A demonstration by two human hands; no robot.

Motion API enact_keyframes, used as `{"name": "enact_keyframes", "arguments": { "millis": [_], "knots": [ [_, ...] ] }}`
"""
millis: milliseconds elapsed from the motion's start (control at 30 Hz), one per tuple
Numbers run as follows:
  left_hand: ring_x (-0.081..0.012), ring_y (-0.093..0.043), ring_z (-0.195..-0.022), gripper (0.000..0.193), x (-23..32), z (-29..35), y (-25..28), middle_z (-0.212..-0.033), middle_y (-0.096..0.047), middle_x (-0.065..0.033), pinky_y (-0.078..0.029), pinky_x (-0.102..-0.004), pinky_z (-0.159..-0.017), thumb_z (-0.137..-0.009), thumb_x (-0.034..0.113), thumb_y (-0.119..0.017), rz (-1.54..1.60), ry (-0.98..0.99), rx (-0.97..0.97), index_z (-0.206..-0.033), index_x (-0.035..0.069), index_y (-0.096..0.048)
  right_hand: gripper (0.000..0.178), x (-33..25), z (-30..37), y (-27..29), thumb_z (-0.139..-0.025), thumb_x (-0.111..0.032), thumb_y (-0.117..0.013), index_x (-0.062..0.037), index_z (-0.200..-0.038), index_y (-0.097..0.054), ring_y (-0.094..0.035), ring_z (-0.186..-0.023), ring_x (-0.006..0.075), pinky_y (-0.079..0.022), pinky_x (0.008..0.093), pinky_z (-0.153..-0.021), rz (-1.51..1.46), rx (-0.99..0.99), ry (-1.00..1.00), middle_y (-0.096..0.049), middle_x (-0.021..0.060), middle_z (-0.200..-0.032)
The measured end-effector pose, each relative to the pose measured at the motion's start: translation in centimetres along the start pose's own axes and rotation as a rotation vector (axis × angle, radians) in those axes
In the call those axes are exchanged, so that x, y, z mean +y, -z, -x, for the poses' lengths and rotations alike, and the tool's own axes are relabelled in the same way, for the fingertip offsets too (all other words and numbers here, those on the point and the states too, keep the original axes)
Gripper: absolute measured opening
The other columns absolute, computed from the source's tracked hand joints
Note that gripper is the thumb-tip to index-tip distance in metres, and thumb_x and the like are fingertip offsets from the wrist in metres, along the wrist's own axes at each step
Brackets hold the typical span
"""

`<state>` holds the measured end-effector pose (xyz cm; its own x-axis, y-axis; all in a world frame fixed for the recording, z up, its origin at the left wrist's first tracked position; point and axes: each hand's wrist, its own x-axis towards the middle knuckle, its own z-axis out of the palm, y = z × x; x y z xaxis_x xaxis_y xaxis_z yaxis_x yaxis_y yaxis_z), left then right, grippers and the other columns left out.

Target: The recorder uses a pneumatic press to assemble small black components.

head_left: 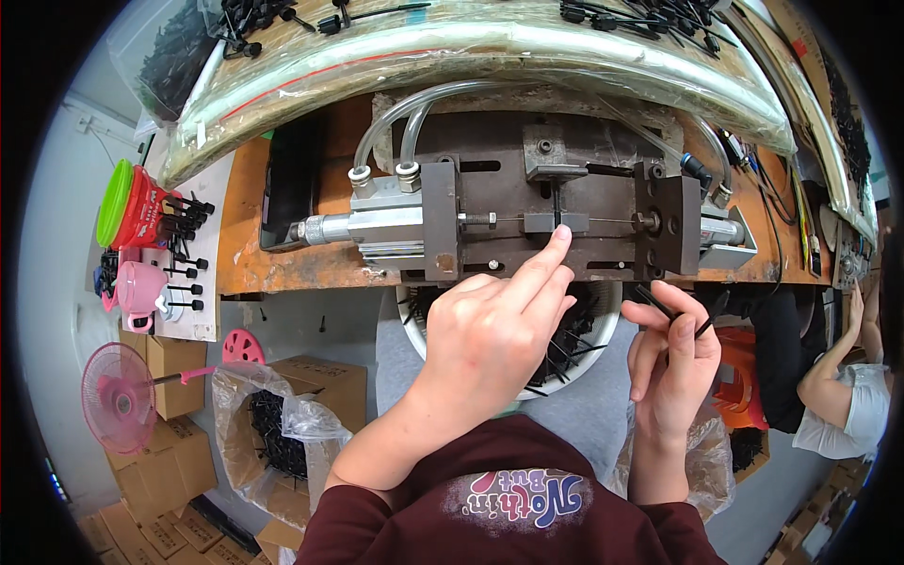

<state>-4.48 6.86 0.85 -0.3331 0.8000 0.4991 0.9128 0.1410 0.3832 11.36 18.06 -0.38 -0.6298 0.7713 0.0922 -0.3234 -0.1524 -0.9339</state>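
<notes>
My left hand reaches over the metal fixture. Its index finger is stretched out, with the tip at a small grey block in the fixture's middle. A thin black rod stands in line with that fingertip; whether the finger presses on the rod or the block I cannot tell. Off to the right, below the fixture's edge, my right hand is closed around slim black rod-shaped parts. Under my left hand, a white basin in my lap holds many similar black pieces.
Air cylinders with clear hoses flank the fixture on the wooden bench. A plastic-wrapped shelf bears black parts. At left are a pink cup, a pink fan and a lined box. Another person sits at right.
</notes>
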Motion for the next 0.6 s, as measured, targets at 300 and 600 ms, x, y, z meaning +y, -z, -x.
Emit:
{"name": "enact_keyframes", "arguments": {
  "millis": [300,600],
  "knots": [
    [-0.0218,-0.068,-0.094,0.018,1.5,1.3,-1.4,-0.108,-0.069,-0.0133,-0.053,-0.0300,-0.082,-0.080,0.004,-0.075,1.052,0.222,0.265,-0.097,-0.002,-0.072,0.042,1.9,1.7,-3.5,-0.097,-0.034,-0.060,0.0077,-0.106,-0.059,-0.037,-0.035,0.0034,-0.025,0.0173,-0.037,0.053,-0.059,-0.083,-0.057,0.0031,-0.058],
    [-0.0186,-0.062,-0.080,0.013,0.2,4.7,2.6,-0.082,-0.065,-0.0063,-0.047,-0.0290,-0.070,-0.083,0.012,-0.074,0.926,0.319,0.596,-0.091,0.002,-0.074,0.040,3.9,2.0,-4.2,-0.105,-0.030,-0.044,0.0035,-0.126,-0.051,-0.021,-0.045,0.0003,-0.017,0.0172,-0.043,0.183,-0.060,-0.131,-0.026,-0.0071,-0.057]
  ]
}}
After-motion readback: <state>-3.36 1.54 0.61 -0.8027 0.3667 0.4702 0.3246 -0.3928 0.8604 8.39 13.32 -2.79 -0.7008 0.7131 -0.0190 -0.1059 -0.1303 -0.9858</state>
